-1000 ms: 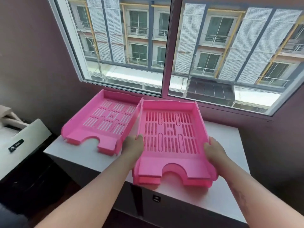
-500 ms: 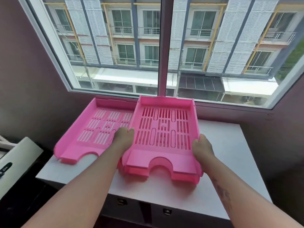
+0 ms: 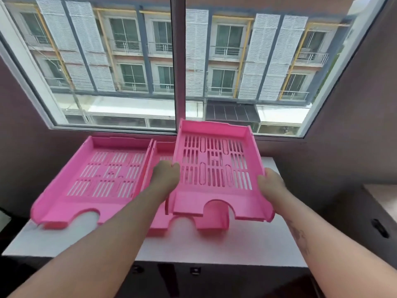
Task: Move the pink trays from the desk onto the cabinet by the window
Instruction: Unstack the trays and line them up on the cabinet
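Both my hands hold one pink slotted tray (image 3: pixel 214 164) in the air above the white cabinet top (image 3: pixel 214 248), its far end tilted up toward the window. My left hand (image 3: pixel 166 177) grips its left wall and my right hand (image 3: pixel 271 186) grips its right wall. Under it a second pink tray (image 3: pixel 160 151) lies on the cabinet, mostly hidden, with its front notch showing below. A third pink tray (image 3: pixel 96 168) lies flat on the cabinet's left part, beside the second one.
A large window (image 3: pixel 178 61) with a centre post stands right behind the cabinet, and dark walls close in on both sides. Dark drawer fronts with small knobs (image 3: pixel 195 271) sit below the top. Dark furniture (image 3: pixel 380 227) stands at the right.
The tray in my hands has risen and shifted right, coming off a tray that stays on the cabinet. My view has moved closer and upward.
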Tool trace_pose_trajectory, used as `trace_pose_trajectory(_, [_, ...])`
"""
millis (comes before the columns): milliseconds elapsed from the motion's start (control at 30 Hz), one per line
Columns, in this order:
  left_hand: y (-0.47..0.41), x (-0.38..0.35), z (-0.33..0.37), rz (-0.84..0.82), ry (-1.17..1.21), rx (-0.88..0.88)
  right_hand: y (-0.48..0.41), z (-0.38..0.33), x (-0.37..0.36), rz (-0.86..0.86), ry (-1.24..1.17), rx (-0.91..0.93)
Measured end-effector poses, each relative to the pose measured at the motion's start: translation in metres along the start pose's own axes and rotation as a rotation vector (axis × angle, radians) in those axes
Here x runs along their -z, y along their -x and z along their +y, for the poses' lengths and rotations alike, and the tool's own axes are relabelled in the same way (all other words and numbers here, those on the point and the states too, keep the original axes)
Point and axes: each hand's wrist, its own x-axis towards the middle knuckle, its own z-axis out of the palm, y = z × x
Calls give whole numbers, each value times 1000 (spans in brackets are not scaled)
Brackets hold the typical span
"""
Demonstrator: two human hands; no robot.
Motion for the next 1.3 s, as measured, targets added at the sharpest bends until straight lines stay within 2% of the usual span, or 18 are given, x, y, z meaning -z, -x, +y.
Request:
trace_pose_trajectory(133, [20,-44,36,-79,60,7,-8,29,51,65,40,-9])
trace_pose_trajectory(300, [42,-81,51,-255,229,29,-19,69,99,84,-33,-34])
trace_pose_trajectory(367, [48,-86,38,-216,146,21,-23,82,110,85,-43,-40])
trace_pose_trajectory(433, [51,-89,15,-184,-54,2,-28,94,115,71,-43,-53])
trace_pose_trajectory(533, [59,-91,-24,-215,-439,-42,-35,113,114,40,-57,-88])
trace_pose_trajectory(633, [66,-95,-57,-276,-644,-24,-41,123,108,13,-48,-85])
trace_pose_trajectory(867, [62,-96,-83,-234,-800,-57,-48,125,75,-53,-87,-88])
trace_pose_trajectory(1033, [54,-90,-91,-220,-797,-50,-47,128,54,-29,-74,-65])
trace_pose_trajectory(1133, [56,-88,-93,-208,-793,-58,-45,125,50,-80,-62,-62])
trace_pose_trajectory(1200, [57,-86,-93,-201,-793,-68,-39,126,44,-9,204,50])
trace_pose_trajectory(1267, [57,-85,-94,-192,-793,-85,-24,122,29,117,455,286])
trace_pose_trajectory(1300, [57,-84,-95,-185,-796,-95,-13,117,19,96,500,401])
